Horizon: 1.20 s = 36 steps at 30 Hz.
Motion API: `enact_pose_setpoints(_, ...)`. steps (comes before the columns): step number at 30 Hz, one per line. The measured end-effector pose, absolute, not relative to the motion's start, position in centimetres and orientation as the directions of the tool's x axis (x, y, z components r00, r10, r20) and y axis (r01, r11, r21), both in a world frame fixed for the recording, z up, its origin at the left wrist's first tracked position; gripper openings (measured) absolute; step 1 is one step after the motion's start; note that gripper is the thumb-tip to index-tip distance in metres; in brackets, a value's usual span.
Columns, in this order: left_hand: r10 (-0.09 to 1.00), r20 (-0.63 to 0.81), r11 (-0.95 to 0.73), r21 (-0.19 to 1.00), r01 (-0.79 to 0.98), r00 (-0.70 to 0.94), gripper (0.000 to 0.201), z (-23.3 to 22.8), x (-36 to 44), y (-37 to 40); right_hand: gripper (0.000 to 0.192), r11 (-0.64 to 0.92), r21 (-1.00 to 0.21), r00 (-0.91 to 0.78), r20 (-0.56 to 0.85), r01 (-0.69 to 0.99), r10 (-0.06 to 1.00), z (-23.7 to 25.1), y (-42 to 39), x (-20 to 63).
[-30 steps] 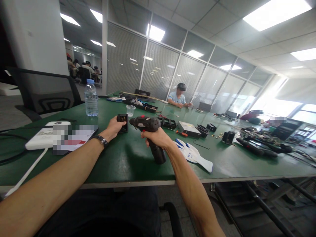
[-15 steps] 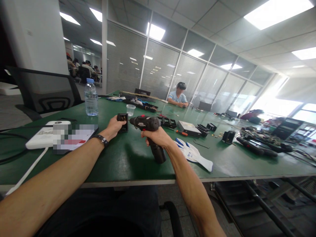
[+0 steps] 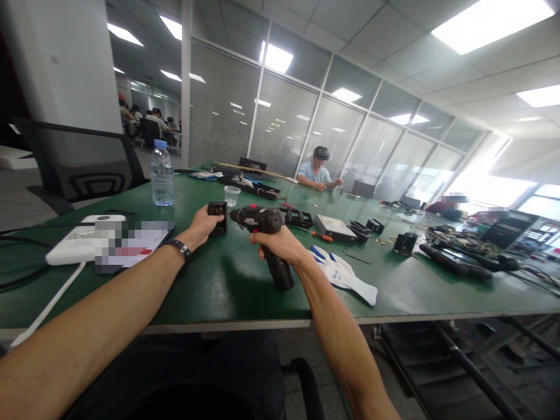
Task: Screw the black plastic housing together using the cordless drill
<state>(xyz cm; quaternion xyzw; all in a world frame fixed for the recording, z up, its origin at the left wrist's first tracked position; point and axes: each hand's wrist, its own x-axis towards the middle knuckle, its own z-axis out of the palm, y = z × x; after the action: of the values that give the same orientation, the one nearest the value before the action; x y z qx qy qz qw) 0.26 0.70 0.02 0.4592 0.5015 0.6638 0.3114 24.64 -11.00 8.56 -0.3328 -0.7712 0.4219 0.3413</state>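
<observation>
Hands at mid-table, seen from my head camera. My right hand [image 3: 279,244] is wrapped closed around the grip of a black cordless drill [image 3: 262,224], whose handle runs down toward me and whose nose points left. My left hand [image 3: 203,224] has its fingers closed on a small black part [image 3: 217,217], held upright on the green table [image 3: 219,286] with the drill's nose right beside it; whether the tip touches it I cannot tell. A white work glove [image 3: 343,274] lies just right of my right wrist. Farther left stand a water bottle [image 3: 161,173] and a clear plastic cup [image 3: 231,195]. Another person [image 3: 315,170] sits at the far end.
</observation>
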Motion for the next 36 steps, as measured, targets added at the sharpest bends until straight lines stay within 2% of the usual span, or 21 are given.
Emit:
enact_pose_setpoints(17,0.886,0.271,-0.296,0.955,-0.009,-0.375,0.048,0.32,0.42,0.39,0.006,0.397,-0.883,-0.543,0.211,0.251,0.813,8.83,-11.23,24.73)
enact_pose_setpoints(36,0.891,0.262,-0.278,0.961,0.011,-0.372,0.048,0.32,0.33,0.43,0.01,0.411,-0.889,-0.544,0.247,0.202,0.802,8.68,-11.1,24.51)
